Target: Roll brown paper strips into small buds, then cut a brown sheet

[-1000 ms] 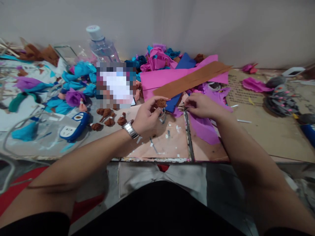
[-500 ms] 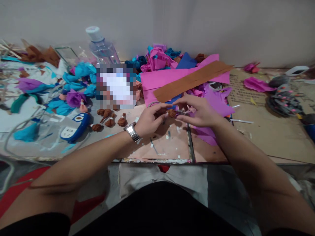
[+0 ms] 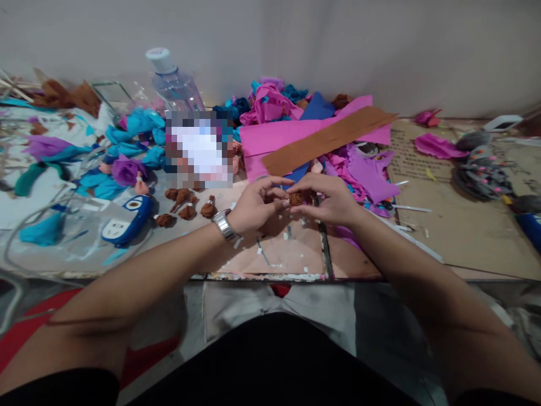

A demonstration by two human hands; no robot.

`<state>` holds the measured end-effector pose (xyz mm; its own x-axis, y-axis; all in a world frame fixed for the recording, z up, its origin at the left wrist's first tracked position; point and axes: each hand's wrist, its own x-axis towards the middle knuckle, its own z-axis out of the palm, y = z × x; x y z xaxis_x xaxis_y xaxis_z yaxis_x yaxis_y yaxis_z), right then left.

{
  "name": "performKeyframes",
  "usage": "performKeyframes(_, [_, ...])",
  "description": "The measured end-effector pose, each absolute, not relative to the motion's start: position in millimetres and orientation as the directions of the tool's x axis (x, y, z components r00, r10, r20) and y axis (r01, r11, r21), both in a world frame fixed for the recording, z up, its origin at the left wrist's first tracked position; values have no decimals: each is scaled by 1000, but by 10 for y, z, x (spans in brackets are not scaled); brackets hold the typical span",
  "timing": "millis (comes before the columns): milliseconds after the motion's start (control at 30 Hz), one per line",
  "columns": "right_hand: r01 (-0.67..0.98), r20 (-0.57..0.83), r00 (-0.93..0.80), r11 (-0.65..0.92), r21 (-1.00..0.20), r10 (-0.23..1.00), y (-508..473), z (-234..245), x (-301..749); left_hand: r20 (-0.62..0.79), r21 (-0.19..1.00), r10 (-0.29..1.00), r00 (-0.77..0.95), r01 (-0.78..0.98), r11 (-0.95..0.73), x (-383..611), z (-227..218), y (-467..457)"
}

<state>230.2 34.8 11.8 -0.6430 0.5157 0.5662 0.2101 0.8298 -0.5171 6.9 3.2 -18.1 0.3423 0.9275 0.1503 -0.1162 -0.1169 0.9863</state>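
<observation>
A small brown rolled paper rose (image 3: 296,198) sits between my two hands at the middle of the table. My left hand (image 3: 256,206), with a metal watch (image 3: 225,225) at the wrist, pinches the rose from the left. From the right, my right hand (image 3: 328,198) closes its fingertips on the same rose. Both hands hover just above a pale pink sheet (image 3: 291,242). A long brown paper strip (image 3: 327,139) lies on pink sheets (image 3: 274,135) just beyond the hands.
Several finished brown roses (image 3: 186,204) lie left of my hands. Blue and purple paper flowers (image 3: 127,152), a water bottle (image 3: 173,82) and a blue power strip (image 3: 124,220) fill the left side. Purple scraps (image 3: 372,175), cardboard (image 3: 456,225) and a dark bundle (image 3: 482,169) lie right.
My right hand left the purple paper and came in to the brown rose. My left hand lowered the rose slightly toward the table's middle; both hands now meet on it.
</observation>
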Motion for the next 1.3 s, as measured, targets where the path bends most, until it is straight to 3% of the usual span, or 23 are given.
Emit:
performKeyframes(200, [182, 588, -621, 825, -535, 519, 370, 96, 2293, 165, 985, 931, 327, -98, -140, 66, -199, 39])
performKeyframes(367, [202, 596, -594, 817, -540, 540, 376, 150, 2307, 300, 925, 913, 278, 149, -349, 80, -243, -14])
performKeyframes(467, [265, 619, -526, 804, -533, 583, 339, 261, 2283, 294, 858, 896, 332, 322, -401, 67, -215, -52])
performKeyframes(567, [293, 622, -533, 815, -500, 574, 307, 362, 2209, 208, 805, 830, 518, 391, -446, 48, -155, -84])
performKeyframes(733, [209, 573, -684, 873, -441, 452, 359, 394, 1898, 173, 723, 642, 747, 347, -598, 48, -91, -150])
performKeyframes(867, [166, 491, -799, 913, -374, 347, 435, 387, 1389, 123, 703, 588, 799, 348, -620, 66, -106, -216])
performKeyframes(1000, [247, 298, -914, 960, -128, 275, 453, 366, 765, 83, 787, 516, 852, 262, -558, 73, -161, -239])
performKeyframes(1100, [238, 166, -960, 970, 44, 228, 460, 288, 399, 94, 787, 509, 856, 249, -565, 66, -200, -231])
performKeyframes(1300, [206, 125, -971, 979, -10, 205, 459, 238, 171, 207, 777, 535, 819, 194, -598, 73, -231, -230])
